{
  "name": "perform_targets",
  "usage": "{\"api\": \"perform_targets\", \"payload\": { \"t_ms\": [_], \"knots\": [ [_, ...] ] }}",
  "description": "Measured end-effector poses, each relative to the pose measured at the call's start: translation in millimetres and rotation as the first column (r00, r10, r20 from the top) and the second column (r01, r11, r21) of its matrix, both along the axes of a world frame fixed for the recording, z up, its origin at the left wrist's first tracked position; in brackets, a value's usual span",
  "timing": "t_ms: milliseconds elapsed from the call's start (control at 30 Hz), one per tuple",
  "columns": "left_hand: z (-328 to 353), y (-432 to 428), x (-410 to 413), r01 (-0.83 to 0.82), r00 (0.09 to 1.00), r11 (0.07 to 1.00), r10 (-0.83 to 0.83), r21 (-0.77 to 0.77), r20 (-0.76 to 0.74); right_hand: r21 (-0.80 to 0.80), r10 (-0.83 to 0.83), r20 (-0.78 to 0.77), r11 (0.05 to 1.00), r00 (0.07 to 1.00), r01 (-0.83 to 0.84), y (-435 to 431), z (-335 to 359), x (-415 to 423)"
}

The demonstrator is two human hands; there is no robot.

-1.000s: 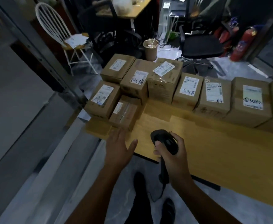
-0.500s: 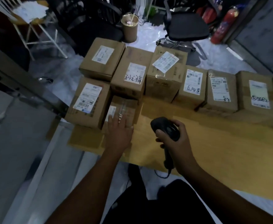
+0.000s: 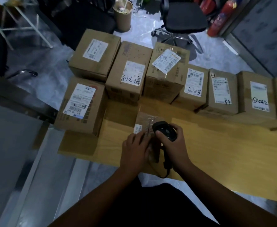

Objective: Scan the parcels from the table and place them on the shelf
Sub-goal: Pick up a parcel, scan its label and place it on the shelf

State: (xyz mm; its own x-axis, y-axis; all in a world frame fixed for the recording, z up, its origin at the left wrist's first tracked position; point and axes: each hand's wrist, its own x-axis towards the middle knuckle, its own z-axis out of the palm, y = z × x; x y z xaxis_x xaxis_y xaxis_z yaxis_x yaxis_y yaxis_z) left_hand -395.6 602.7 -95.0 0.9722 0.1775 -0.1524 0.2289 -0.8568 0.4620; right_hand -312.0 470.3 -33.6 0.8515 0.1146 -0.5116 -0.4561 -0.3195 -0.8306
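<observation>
wood table [image 3: 216, 153] fills the near ground, grey floor past it. left hand [image 3: 135, 149] lies on top of the small parcel [image 3: 144, 119] near the front edge, fingers laid fairly flat over it and not seen wrapping round, so steadying rather than gripping. right hand [image 3: 175, 145] is clamped round the scanner [image 3: 164, 131], whose head sits just above the parcel's right side, touching or nearly so; can't tell which. the parcel's white label [image 3: 138, 129] peeks out beside the left fingertips.

step in hand looks like the scan of this parcel. no beam shows, so whether it has read is unclear. next move likely needs the scanner head aimed at that label, left fingers kept off the barcode, then a proper grip and a carry to the shelf, which is not in view.

further back, front-left carton [image 3: 81, 107] stands at the table's left edge, just beside the small parcel's spot. behind it a row of cartons [image 3: 221, 92] runs to the right, each labelled on top; one carton [image 3: 165, 79] has a loose label lying skewed on it. all are taped shut, contents hidden.

on the floor beyond: a cardboard tube bin [image 3: 123, 17], open top, contents too blurred to name, an office chair [image 3: 182, 15] and a fire extinguisher [image 3: 219, 18].
</observation>
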Motion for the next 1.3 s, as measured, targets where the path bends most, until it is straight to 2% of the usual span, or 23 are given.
{"api": "perform_targets", "payload": {
  "t_ms": [67, 167, 267, 467, 633, 733, 833, 1033, 1167, 1300],
  "knots": [
    [-12.7, 3.5, -0.4, -0.059, 0.997, 0.997, 0.061, -0.044, 0.039, -0.039, -0.022, -0.001, 0.999, 1.0, 0.022, -4.3, -2.5, 2.9],
    [-22.4, 15.4, -1.7, -0.176, 0.98, 0.965, 0.189, -0.195, 0.052, -0.067, -0.065, -0.001, 0.996, 0.998, 0.065, -13.1, -8.1, 3.3],
    [-27.8, 25.9, 1.5, -0.33, 0.943, 0.862, 0.32, -0.385, -0.092, -0.046, -0.087, -0.045, 0.995, 0.995, 0.085, -22.0, -15.8, -1.5],
    [-46.0, 25.7, 0.6, -0.418, 0.908, 0.747, 0.33, -0.516, -0.258, 0.02, -0.033, -0.117, 0.999, 0.993, 0.036, -30.7, -25.2, -2.4],
    [-25.9, 8.2, 0.4, -0.428, 0.894, 0.496, 0.356, -0.755, -0.273, 0.11, -0.011, -0.115, 0.994, 0.993, 0.023, -46.1, -24.6, 8.1],
    [-6.2, -20.2, 2.1, -0.435, 0.871, 0.47, 0.434, -0.768, -0.228, 0.204, -0.002, -0.091, 0.979, 0.996, 0.021, -67.4, -14.6, 20.7],
    [19.1, -61.3, 7.7, -0.481, 0.812, 0.454, 0.552, -0.75, -0.187, 0.267, 0.07, -0.086, 0.963, 0.994, -0.045, -99.5, -2.0, 35.3],
    [52.8, -172.2, 21.8, -0.522, 0.669, 0.339, 0.732, -0.783, -0.129, 0.35, 0.122, -0.019, 0.931, 0.992, -0.107, -169.4, 24.4, 59.7],
    [65.1, -209.3, 19.2, -0.543, 0.639, 0.374, 0.765, -0.752, -0.082, 0.348, 0.229, 0.014, 0.911, 0.973, -0.219, -210.2, 33.6, 65.9],
    [85.5, -214.7, 0.9, -0.555, 0.687, 0.452, 0.723, -0.698, -0.078, 0.35, 0.325, 0.103, 0.873, 0.94, -0.34, -234.6, 49.6, 61.3]
  ]
}}
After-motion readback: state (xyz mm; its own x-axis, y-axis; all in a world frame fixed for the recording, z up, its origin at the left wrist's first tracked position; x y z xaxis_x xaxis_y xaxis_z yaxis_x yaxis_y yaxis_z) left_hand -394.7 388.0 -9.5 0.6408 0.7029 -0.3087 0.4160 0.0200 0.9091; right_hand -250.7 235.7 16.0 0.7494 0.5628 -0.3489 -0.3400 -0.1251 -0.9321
